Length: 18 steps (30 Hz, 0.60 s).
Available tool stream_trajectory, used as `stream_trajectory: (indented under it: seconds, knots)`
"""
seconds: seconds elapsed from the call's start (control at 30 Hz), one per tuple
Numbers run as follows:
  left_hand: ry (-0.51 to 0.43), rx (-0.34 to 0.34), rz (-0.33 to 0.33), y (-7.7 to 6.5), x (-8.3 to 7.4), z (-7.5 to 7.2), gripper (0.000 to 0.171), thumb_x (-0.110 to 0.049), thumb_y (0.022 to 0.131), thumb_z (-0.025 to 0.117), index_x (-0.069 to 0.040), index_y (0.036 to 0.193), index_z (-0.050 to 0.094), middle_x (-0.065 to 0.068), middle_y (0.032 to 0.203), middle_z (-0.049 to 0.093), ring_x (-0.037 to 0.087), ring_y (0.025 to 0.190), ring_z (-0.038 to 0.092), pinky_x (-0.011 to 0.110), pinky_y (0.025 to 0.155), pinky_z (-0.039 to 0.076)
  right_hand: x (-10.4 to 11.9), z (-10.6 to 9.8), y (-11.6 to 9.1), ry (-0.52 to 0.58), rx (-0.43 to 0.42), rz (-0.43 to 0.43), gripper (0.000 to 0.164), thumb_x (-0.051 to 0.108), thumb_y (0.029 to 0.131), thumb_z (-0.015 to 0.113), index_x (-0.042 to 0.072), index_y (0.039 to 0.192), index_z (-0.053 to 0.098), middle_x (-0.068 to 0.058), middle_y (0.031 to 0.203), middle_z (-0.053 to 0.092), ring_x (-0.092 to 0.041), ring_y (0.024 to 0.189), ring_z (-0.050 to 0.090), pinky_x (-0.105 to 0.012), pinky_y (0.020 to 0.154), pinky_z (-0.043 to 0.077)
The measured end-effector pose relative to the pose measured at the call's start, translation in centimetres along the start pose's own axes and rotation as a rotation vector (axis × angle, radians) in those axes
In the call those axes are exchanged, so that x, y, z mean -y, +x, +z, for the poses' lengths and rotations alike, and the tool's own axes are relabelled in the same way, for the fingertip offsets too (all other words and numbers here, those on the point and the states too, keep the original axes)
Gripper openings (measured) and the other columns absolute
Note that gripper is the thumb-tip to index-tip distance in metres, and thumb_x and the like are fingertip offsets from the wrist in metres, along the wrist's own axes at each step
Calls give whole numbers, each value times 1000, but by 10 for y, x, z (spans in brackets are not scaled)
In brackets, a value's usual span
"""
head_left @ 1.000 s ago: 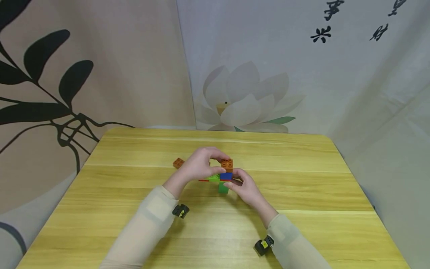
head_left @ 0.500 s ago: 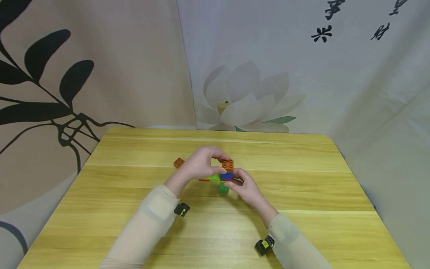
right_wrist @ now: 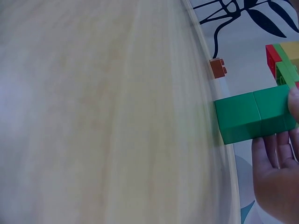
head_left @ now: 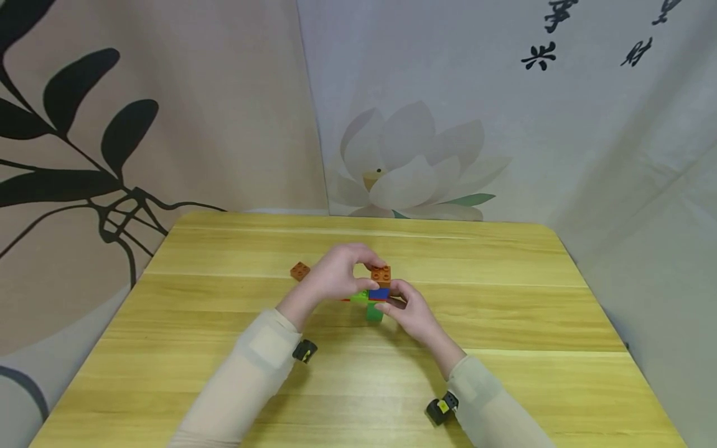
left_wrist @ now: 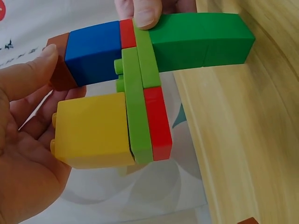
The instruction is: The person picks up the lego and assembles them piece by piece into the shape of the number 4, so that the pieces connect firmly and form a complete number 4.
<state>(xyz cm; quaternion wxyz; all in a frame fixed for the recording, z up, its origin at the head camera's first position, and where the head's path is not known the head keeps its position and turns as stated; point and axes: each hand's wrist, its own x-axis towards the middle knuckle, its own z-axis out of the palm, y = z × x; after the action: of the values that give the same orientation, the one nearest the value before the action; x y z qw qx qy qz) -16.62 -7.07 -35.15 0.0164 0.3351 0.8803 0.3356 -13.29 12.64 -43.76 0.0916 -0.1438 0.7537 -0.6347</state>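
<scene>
A joined model of building blocks stands between both hands. At its top, my left hand point(head_left: 338, 274) pinches a brown-orange brick point(head_left: 381, 275), thumb and fingers on opposite sides. Below that brick sits a blue one point(left_wrist: 93, 53), then a thin red piece and light green pieces point(left_wrist: 138, 112). A yellow block point(left_wrist: 93, 130) hangs off the side of the light green layer, with another red piece point(left_wrist: 159, 123) under it. Two dark green bricks point(right_wrist: 252, 114) form the lower column. My right hand point(head_left: 411, 314) grips the model around the light green and dark green parts. Whether the column touches the table cannot be seen.
A loose brown-orange brick point(head_left: 299, 271) lies on the wooden table point(head_left: 358, 398), left of the model and beside the left wrist. Behind the table's far edge hangs a printed cloth point(head_left: 414, 74). Each sleeve carries a small black camera point(head_left: 305, 351) at the wrist.
Both hands keep their hold and barely move. The red strip left of the light green piece shows less than before. The whole head view has shifted slightly.
</scene>
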Motion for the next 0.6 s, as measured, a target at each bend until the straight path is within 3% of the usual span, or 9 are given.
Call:
stream_trajectory:
  seconds: [0.3, 0.6]
  knots:
    - [-33, -27, 16, -1, 4, 3, 31, -11, 83, 81, -8, 113, 73, 1, 105, 69, 15, 97, 63, 33, 88, 53, -33, -3, 8, -6, 0, -17, 36, 9, 94, 69, -2, 126, 57, -16, 120, 60, -31, 116, 57, -42, 104, 45]
    - [-59, -17, 6, -2, 5, 2, 33, -12, 83, 81, -9, 115, 73, 0, 105, 69, 19, 97, 64, 32, 84, 52, -34, -2, 7, -9, 0, -26, 36, 9, 94, 68, -2, 126, 57, -16, 120, 60, -32, 117, 57, -42, 104, 45]
